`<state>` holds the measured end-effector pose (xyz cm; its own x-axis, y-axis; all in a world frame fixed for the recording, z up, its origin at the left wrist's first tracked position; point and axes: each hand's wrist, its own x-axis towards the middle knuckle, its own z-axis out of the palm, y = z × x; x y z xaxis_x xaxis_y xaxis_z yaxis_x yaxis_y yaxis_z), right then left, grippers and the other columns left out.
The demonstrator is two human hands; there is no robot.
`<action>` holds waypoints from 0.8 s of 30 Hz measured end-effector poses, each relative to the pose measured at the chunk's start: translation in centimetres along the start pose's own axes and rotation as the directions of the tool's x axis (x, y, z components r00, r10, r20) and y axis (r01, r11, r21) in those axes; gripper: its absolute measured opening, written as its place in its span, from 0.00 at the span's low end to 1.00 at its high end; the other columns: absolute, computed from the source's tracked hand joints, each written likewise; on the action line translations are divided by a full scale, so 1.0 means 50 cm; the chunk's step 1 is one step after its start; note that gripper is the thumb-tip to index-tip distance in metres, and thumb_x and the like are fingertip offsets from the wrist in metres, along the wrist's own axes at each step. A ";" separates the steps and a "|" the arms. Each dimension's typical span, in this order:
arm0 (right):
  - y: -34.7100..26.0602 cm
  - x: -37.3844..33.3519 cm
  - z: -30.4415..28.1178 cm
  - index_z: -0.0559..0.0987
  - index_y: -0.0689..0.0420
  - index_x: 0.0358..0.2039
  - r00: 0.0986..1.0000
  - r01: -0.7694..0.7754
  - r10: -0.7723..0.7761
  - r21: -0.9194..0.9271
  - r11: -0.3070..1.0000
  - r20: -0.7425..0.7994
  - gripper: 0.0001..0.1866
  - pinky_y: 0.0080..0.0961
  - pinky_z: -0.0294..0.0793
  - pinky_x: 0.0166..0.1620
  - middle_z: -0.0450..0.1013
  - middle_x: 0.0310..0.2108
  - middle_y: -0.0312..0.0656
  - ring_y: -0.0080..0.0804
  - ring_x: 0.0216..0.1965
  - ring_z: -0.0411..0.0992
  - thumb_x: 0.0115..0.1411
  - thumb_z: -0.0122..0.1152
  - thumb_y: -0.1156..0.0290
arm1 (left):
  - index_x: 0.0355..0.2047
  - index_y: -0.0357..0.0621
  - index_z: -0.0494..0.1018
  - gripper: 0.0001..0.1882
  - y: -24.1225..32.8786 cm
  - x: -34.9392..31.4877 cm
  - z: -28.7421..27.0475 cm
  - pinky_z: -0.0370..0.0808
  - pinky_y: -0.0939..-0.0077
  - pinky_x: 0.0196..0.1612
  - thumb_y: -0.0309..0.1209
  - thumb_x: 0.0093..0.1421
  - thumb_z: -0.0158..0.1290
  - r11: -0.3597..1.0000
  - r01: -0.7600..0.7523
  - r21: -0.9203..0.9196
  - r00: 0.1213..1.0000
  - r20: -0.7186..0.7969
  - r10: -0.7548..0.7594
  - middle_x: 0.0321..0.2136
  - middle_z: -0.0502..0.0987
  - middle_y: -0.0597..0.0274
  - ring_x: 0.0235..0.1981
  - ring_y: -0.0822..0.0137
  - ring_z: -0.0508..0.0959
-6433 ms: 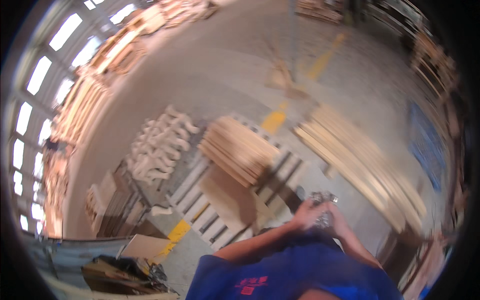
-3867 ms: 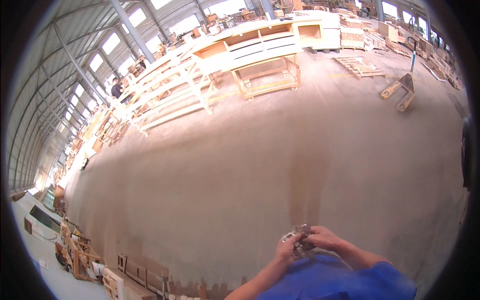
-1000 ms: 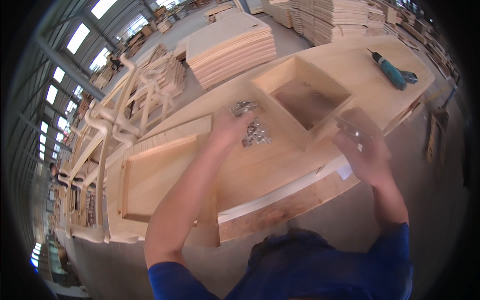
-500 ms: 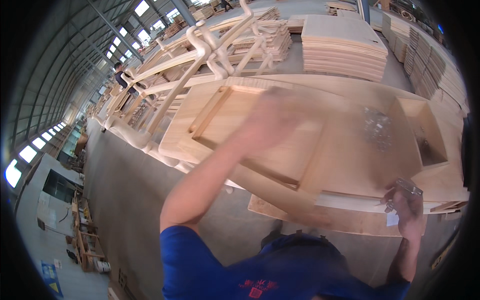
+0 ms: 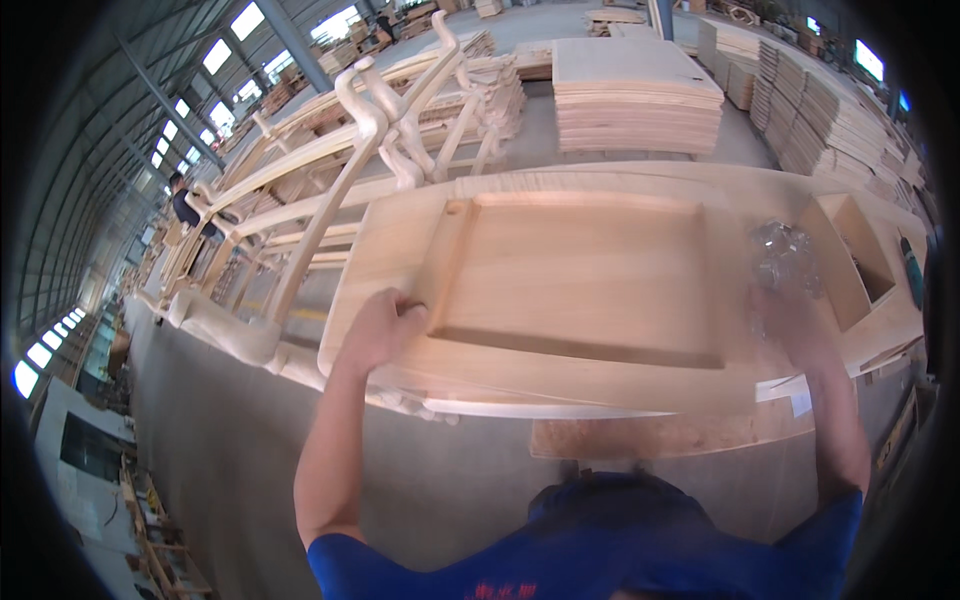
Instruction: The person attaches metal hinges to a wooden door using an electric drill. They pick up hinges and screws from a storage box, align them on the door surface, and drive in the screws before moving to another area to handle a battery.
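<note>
A shallow light-wood frame [image 5: 560,355] surrounds a recessed flat panel [image 5: 580,270] on the workbench. At the frame's left side is my left hand [image 5: 382,328], its fingers bent over the edge and closed on the wood. My right hand [image 5: 792,318] is smeared by motion beside the frame's right end, and its fingers cannot be made out. Just beyond it sits a clear, shiny heap [image 5: 785,250], perhaps a plastic bag of small parts. An open wooden box [image 5: 838,290] stands to the right of that heap.
A dark green tool [image 5: 911,272] lies at the bench's right end. Curved-leg wooden furniture frames [image 5: 300,250] stand against the left side. Behind the bench are a stack of boards [image 5: 638,100] and further stacks [image 5: 800,110]. Another person [image 5: 184,205] is far left.
The frame has turned to lie squarer before me. My left hand has moved from over the panel to the frame's left side. My right hand has moved up and inward, no longer showing a shiny object.
</note>
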<state>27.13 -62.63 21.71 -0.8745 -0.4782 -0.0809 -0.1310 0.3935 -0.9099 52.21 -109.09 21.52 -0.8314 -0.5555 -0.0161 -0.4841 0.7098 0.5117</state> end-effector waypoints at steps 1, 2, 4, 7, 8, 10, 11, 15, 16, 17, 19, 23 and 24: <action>0.030 0.023 -0.021 0.77 0.58 0.42 0.997 0.065 -0.068 -0.069 0.996 -0.044 0.09 0.22 0.71 0.31 0.71 0.29 0.32 0.21 0.29 0.69 0.68 0.55 0.66 | 0.39 0.27 0.76 0.20 -0.001 -0.005 -0.003 0.77 0.65 0.42 0.37 0.58 0.57 0.998 -0.034 -0.046 0.999 0.029 0.036 0.33 0.81 0.47 0.37 0.58 0.81; 0.012 0.035 -0.013 0.77 0.58 0.42 0.995 0.031 -0.038 -0.079 0.996 -0.090 0.09 0.23 0.71 0.31 0.70 0.29 0.32 0.21 0.29 0.68 0.68 0.55 0.66 | 0.40 0.28 0.76 0.19 -0.008 -0.013 -0.004 0.77 0.67 0.41 0.36 0.58 0.58 0.996 -0.047 -0.078 0.997 0.060 0.051 0.33 0.81 0.50 0.36 0.63 0.80; -0.003 0.068 -0.010 0.77 0.58 0.42 0.987 -0.003 -0.013 -0.097 0.995 -0.163 0.10 0.25 0.72 0.32 0.69 0.30 0.32 0.21 0.30 0.67 0.67 0.54 0.66 | 0.40 0.29 0.75 0.17 0.007 -0.022 0.012 0.77 0.69 0.39 0.34 0.59 0.59 0.988 -0.040 -0.149 0.996 0.068 0.051 0.32 0.81 0.53 0.34 0.67 0.80; 0.016 0.103 -0.044 0.76 0.60 0.42 0.968 -0.016 -0.017 -0.126 0.992 -0.249 0.11 0.27 0.73 0.34 0.71 0.31 0.34 0.22 0.31 0.68 0.67 0.54 0.65 | 0.40 0.31 0.74 0.15 0.015 -0.023 0.024 0.76 0.72 0.37 0.32 0.59 0.59 0.980 -0.064 -0.188 0.994 0.073 0.079 0.31 0.80 0.56 0.33 0.69 0.78; -0.011 0.098 -0.017 0.76 0.61 0.42 0.966 -0.030 -0.005 -0.131 0.991 -0.258 0.12 0.27 0.73 0.34 0.71 0.32 0.34 0.23 0.32 0.69 0.67 0.54 0.64 | 0.40 0.32 0.74 0.15 0.003 -0.027 0.021 0.76 0.73 0.37 0.31 0.59 0.59 0.980 -0.070 -0.186 0.993 0.081 0.086 0.31 0.79 0.57 0.32 0.70 0.78; -0.019 0.098 0.022 0.77 0.64 0.45 0.961 0.038 -0.051 -0.054 0.998 -0.271 0.17 0.27 0.73 0.39 0.74 0.35 0.35 0.25 0.35 0.71 0.67 0.57 0.61 | 0.41 0.35 0.75 0.14 0.005 -0.050 0.001 0.76 0.68 0.36 0.31 0.58 0.60 0.956 -0.270 0.115 0.941 -0.181 0.287 0.33 0.78 0.51 0.33 0.60 0.79; -0.100 0.061 0.084 0.78 0.64 0.49 0.961 0.090 -0.068 0.072 0.993 -0.266 0.21 0.26 0.72 0.45 0.76 0.38 0.38 0.25 0.40 0.72 0.66 0.59 0.58 | 0.43 0.35 0.74 0.15 0.029 -0.050 -0.007 0.76 0.70 0.37 0.30 0.58 0.60 0.960 -0.281 -0.002 0.945 -0.172 0.277 0.34 0.77 0.54 0.34 0.63 0.78; -0.170 -0.008 0.094 0.79 0.43 0.57 0.991 -0.102 0.116 -0.195 0.976 0.060 0.28 0.28 0.68 0.58 0.78 0.44 0.42 0.37 0.52 0.73 0.67 0.48 0.40 | 0.52 0.38 0.69 0.21 0.213 -0.038 0.066 0.76 0.73 0.39 0.30 0.59 0.59 0.806 -0.428 -0.409 0.889 -0.028 0.457 0.41 0.75 0.61 0.40 0.67 0.77; -0.128 0.003 0.129 0.78 0.47 0.57 0.993 0.051 -0.042 -0.077 0.996 0.115 0.32 0.30 0.68 0.58 0.78 0.43 0.43 0.37 0.50 0.74 0.66 0.46 0.36 | 0.54 0.39 0.68 0.23 0.258 -0.043 0.081 0.76 0.72 0.40 0.29 0.60 0.58 0.740 -0.472 -0.480 0.841 0.006 0.541 0.44 0.75 0.61 0.41 0.67 0.77; -0.134 0.013 0.169 0.78 0.53 0.56 0.983 -0.026 0.027 -0.008 1.000 0.184 0.32 0.32 0.71 0.55 0.78 0.41 0.42 0.34 0.47 0.74 0.67 0.49 0.39 | 0.58 0.34 0.64 0.27 0.298 -0.051 0.079 0.77 0.70 0.49 0.30 0.62 0.60 0.731 -0.415 -0.542 0.838 0.086 0.539 0.46 0.72 0.59 0.46 0.65 0.76; -0.176 0.009 0.220 0.79 0.56 0.51 0.875 0.162 -0.293 0.336 0.928 0.385 0.25 0.28 0.72 0.52 0.76 0.44 0.37 0.27 0.48 0.73 0.72 0.48 0.48 | 0.59 0.34 0.63 0.28 0.336 -0.035 0.111 0.77 0.72 0.47 0.30 0.62 0.60 0.553 -0.263 -0.791 0.781 0.162 0.604 0.46 0.72 0.57 0.45 0.67 0.77; -0.171 -0.040 0.140 0.76 0.60 0.50 0.792 0.143 -0.408 0.510 0.848 0.455 0.17 0.27 0.76 0.46 0.77 0.40 0.37 0.26 0.45 0.74 0.74 0.49 0.59 | 0.54 0.36 0.65 0.18 0.441 -0.018 0.158 0.78 0.72 0.31 0.26 0.65 0.50 0.499 -0.006 -0.867 0.665 0.370 0.649 0.35 0.75 0.57 0.31 0.68 0.78; -0.162 -0.054 0.112 0.76 0.60 0.50 0.790 0.176 -0.422 0.494 0.852 0.446 0.16 0.27 0.76 0.45 0.78 0.40 0.37 0.27 0.44 0.75 0.73 0.50 0.60 | 0.52 0.36 0.66 0.15 0.459 -0.011 0.173 0.77 0.70 0.28 0.25 0.66 0.47 0.502 0.035 -0.864 0.595 0.422 0.684 0.32 0.76 0.57 0.28 0.68 0.78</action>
<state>33.16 -68.94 27.02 -0.4270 -0.8935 0.1387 -0.0351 -0.1369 -0.9900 39.18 -88.74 25.87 -0.9410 0.3378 -0.0216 -0.0365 -0.0379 0.9986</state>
